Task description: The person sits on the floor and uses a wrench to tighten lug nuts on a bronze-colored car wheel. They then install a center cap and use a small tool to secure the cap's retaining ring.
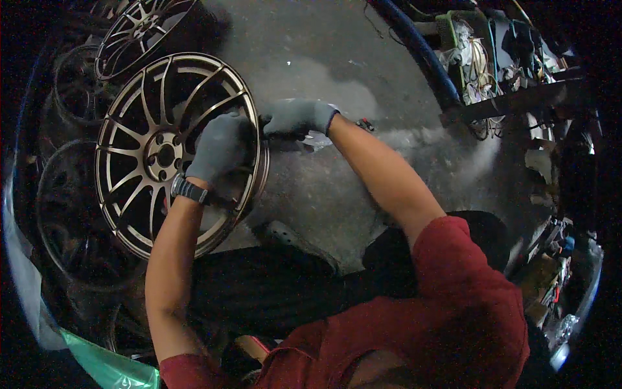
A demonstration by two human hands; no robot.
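A bronze alloy wheel rim (166, 155) with many thin spokes stands on the left, its face turned toward me. My left hand (223, 148), in a grey glove, reaches across its right-hand spokes, the fingers curled at the rim's edge. Just outside that edge is my right hand (298, 118), gloved as well and closed near the rim's barrel. Whatever its fingers hold is hidden beneath the hand. Both hands are close together, with the rim's lip between them. A dark watch (189, 190) sits on my left wrist.
A second bronze rim (144, 27) is behind at the upper left. Dark wheels (84, 84) line the left side. A blue-edged rack with a green basket (455, 52) of cables stands at the upper right. Small bits lie on the grey concrete floor (311, 194). Green plastic sheeting (110, 363) is at the lower left.
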